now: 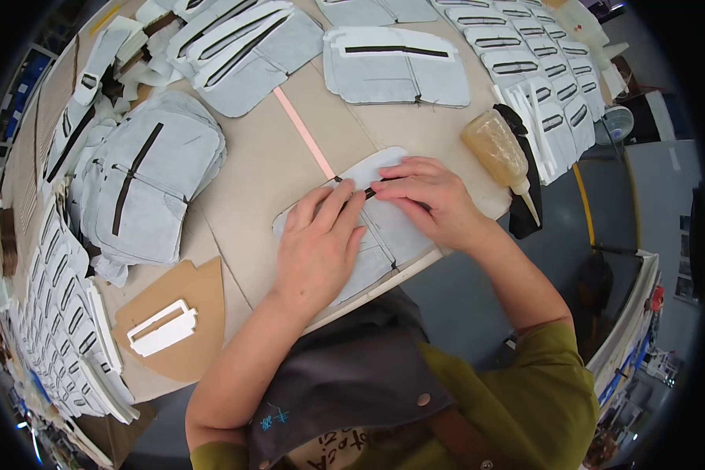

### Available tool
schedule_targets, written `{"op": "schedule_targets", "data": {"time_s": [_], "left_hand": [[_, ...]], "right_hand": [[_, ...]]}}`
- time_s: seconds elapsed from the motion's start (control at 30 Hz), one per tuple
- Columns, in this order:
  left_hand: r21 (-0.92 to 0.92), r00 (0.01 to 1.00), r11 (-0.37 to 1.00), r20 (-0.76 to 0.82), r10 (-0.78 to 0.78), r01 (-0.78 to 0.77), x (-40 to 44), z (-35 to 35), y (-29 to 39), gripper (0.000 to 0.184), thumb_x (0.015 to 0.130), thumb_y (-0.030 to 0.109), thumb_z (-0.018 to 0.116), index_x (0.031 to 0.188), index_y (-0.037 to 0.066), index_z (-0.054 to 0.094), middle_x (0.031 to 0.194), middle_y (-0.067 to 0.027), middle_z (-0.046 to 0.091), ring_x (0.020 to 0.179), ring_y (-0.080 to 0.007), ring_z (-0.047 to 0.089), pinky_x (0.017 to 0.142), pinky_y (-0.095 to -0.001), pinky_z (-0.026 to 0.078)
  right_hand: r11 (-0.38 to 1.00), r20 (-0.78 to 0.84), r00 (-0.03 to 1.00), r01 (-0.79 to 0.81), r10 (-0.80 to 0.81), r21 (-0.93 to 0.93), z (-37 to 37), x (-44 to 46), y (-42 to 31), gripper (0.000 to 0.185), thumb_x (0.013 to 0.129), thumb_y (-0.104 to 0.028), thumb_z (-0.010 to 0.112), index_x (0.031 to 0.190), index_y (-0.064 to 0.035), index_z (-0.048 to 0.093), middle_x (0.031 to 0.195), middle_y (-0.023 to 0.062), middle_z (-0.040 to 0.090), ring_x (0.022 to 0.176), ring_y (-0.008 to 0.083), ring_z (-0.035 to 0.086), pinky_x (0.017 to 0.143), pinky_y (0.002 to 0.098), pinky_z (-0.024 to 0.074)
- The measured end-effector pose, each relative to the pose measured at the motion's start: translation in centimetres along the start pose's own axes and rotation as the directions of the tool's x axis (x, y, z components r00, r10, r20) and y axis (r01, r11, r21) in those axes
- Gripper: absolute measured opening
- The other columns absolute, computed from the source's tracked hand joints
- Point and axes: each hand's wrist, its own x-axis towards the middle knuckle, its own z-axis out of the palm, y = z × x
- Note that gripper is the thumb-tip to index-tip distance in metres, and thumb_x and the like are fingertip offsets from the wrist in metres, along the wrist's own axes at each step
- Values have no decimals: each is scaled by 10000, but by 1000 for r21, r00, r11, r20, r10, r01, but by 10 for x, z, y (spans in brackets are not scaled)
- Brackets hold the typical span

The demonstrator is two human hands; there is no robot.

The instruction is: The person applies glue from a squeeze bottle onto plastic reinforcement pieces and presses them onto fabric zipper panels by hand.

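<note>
At the near edge of the table (251, 188) lies a pale grey panel (392, 229), black strip (369, 193) across its upper part, dark seam running toward five o'clock. Left hand (319, 239): spread over the fabric, fingers nearly together, thumb slightly apart. Right hand (431, 200), at two o'clock, fingers bent, tips by the strip; whether they pinch it, I can't tell. Around the panel on beige: stacked panels (153, 172) at nine, brown card (197, 290) bearing a white frame (164, 337) at eight, pink band (305, 135) at eleven, yellowish bottle (493, 149) at two; beyond, grey floor (558, 215) at three.
</note>
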Motion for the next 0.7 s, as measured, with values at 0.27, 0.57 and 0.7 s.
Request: {"op": "schedule_targets", "data": {"time_s": [0.27, 0.57, 0.7], "left_hand": [[-41, 999, 998, -4, -49, 49, -11, -6, 0, 463, 859, 110, 739, 1297, -5, 639, 1382, -93, 598, 1258, -318, 548, 1017, -422, 485], [-5, 997, 998, -25, -67, 66, -19, -8, -2, 472, 869, 118, 729, 1322, 27, 634, 1399, -85, 594, 1269, -310, 548, 1053, -448, 437], [12, 998, 998, -23, -62, 62, -20, -9, -2, 452, 875, 125, 726, 1314, 49, 647, 1407, -78, 591, 1276, -309, 542, 1053, -443, 437]], "right_hand": [[994, 71, 993, -101, 99, 32, 1, 23, -8, 174, 767, -51, 817, 919, -93, 742, 902, 23, 731, 884, 234, 649, 880, 378, 481], [993, 118, 990, -87, 78, 75, 4, 29, 3, 117, 800, -91, 794, 897, -132, 743, 896, 4, 700, 891, 248, 603, 869, 381, 462], [997, 135, 989, -67, 61, 40, 6, 29, 3, 109, 801, -107, 799, 889, -129, 738, 910, 19, 677, 895, 252, 594, 878, 387, 447]]}}
